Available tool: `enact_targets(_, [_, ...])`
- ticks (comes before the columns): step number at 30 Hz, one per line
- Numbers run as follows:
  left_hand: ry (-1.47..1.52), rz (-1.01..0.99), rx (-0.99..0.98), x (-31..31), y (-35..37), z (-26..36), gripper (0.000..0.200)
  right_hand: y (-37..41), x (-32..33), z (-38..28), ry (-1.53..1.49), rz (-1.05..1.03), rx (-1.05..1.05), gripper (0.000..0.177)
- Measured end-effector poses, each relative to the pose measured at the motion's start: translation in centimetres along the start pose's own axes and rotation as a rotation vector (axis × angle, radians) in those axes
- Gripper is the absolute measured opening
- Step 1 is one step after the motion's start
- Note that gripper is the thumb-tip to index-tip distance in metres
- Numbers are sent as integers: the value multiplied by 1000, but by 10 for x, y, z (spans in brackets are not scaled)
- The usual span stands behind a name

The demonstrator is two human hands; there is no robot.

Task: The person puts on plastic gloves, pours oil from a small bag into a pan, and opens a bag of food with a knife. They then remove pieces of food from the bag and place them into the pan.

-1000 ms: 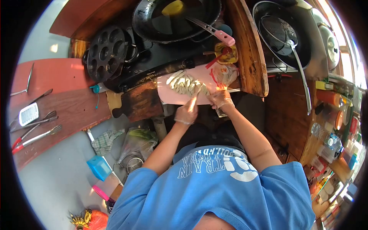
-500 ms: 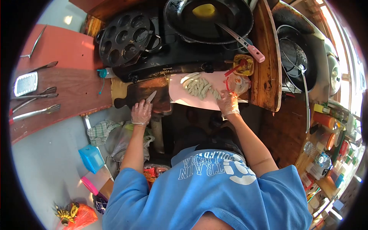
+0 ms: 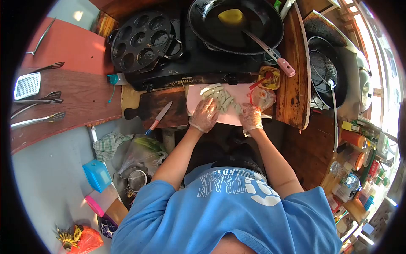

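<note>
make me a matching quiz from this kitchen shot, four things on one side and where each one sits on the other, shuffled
Things
1. knife
2. pale slices
3. yellow lump
4. grater

Places
A. in the black pan
B. on the wooden table at the left
C. on the dark wooden board
D. on the pink cutting board

Pairs: 1-C, 2-D, 3-A, 4-B

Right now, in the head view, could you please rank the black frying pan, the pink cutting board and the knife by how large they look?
1. Black frying pan, clearly largest.
2. Pink cutting board, though it is partly covered.
3. Knife, smallest by far.
</note>
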State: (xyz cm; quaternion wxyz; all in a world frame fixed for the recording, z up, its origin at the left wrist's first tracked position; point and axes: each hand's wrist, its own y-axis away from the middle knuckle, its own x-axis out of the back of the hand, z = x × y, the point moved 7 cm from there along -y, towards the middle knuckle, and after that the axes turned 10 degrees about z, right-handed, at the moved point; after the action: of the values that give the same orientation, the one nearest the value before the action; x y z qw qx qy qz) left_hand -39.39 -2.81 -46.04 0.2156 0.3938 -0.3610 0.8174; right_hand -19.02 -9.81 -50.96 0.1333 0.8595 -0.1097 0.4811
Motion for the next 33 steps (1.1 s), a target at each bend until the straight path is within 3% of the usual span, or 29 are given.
enact_targets(3, [-22,-44,108,1,-14,-2,52,-1,1,-4,-17,-13,9,56])
enact_targets(5, [17,62,144,12,-24,2,55,2,-9,3,-148,-18,-76,63])
enact_targets(7, [7,75,114,1,-19,2,58,2,-19,6,-224,92,9,65])
enact_targets(8, [-1,92,86,-7,-14,2,61,0,11,-21,-69,110,35,67])
enact_targets(11, [8,115,211,-27,-7,-12,68,-10,29,-45,-178,-21,-118,66])
enact_targets(12, [-60,165,224,-35,-7,-10,72,-13,32,-53,-241,29,8,58])
enact_targets(13, [-56,163,224,-41,-13,-2,72,-17,28,-51,-239,28,4,58])
enact_targets(15, [-137,210,387,-38,-29,8,69,-23,-1,-36,-380,-128,-215,45])
enact_targets(17, [-120,199,426,-47,-44,15,63,-26,-43,-6,-655,-80,-407,42])
enact_targets(18, [-105,202,413,-58,-48,17,58,-29,-57,4,-730,-64,-395,43])
enact_targets(20, [4,221,435,-63,-59,26,46,-22,-21,-34,-1539,-21,-978,43])
enact_targets(21, [4,224,436,-66,-62,28,46,-26,-5,-47,-1537,-23,-976,43])
enact_targets(23, [34,159,425,-75,-70,29,39,-25,1,-59,-1763,-11,-1170,38])
enact_targets(24, [47,165,365,-75,-74,32,34,-25,-11,-47,-1765,-15,-1168,38])
enact_targets(25, [43,167,364,-69,-78,33,34,-33,-32,-36,-1944,-145,-1033,35])
enact_targets(26, [149,134,366,-63,-85,37,33,-38,-48,-32,-2111,-278,-884,33])
enact_targets(27, [256,100,366,-62,-88,39,31,-36,-59,-25,-2114,-280,-883,33])
enact_targets(28, [254,97,364,-62,-89,38,31,-33,-59,-18,-2079,-142,-878,32])
enact_targets(30, [182,-120,343,-74,-91,38,30,-30,-57,-12,-2047,1,-864,31])
enact_targets(32, [193,-96,295,-63,-99,42,30,-27,-33,-35,-2049,32,-1139,29])
enact_targets(33, [207,-73,259,-54,-104,46,29,-27,-17,-45,-2061,40,-1129,29])
